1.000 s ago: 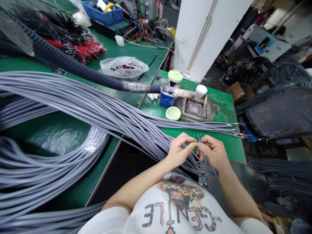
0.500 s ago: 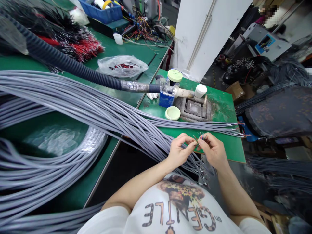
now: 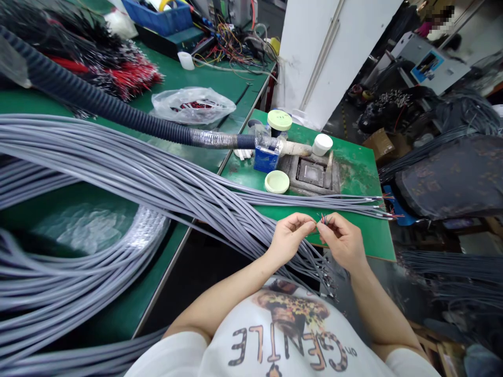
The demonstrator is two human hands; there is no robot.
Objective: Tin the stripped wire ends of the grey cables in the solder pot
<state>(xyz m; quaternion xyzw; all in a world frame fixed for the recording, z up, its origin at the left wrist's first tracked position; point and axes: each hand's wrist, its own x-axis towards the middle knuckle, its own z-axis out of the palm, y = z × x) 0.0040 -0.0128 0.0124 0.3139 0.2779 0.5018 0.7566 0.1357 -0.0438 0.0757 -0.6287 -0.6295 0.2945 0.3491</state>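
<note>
My right hand (image 3: 344, 240) pinches the thin coloured wires (image 3: 323, 218) at a cable's end between thumb and fingers; their tips fan out above the pinch. Close on its left, my left hand (image 3: 291, 235) is closed too, thumb against index finger, at the side of these wires. Whatever lies between those left fingertips is mostly hidden. Under both hands runs a thick bundle of grey cables (image 3: 204, 196), its loose stripped ends (image 3: 326, 277) hanging below them. Another group of grey cables (image 3: 314, 202) lies across the green board, coloured wire ends pointing right.
Beyond the hands stands a grimy square pot (image 3: 313, 172), with a ribbed hose (image 3: 137, 112) ending over it. Nearby are a pale green lid (image 3: 277, 181), a white tub (image 3: 322, 144) and a blue box (image 3: 266, 158). A white pillar (image 3: 310, 57) rises behind the table.
My left fingers have closed further; the wires that stuck out at their tips no longer show. Both hands stay in nearly the same place. The view has shifted slightly.
</note>
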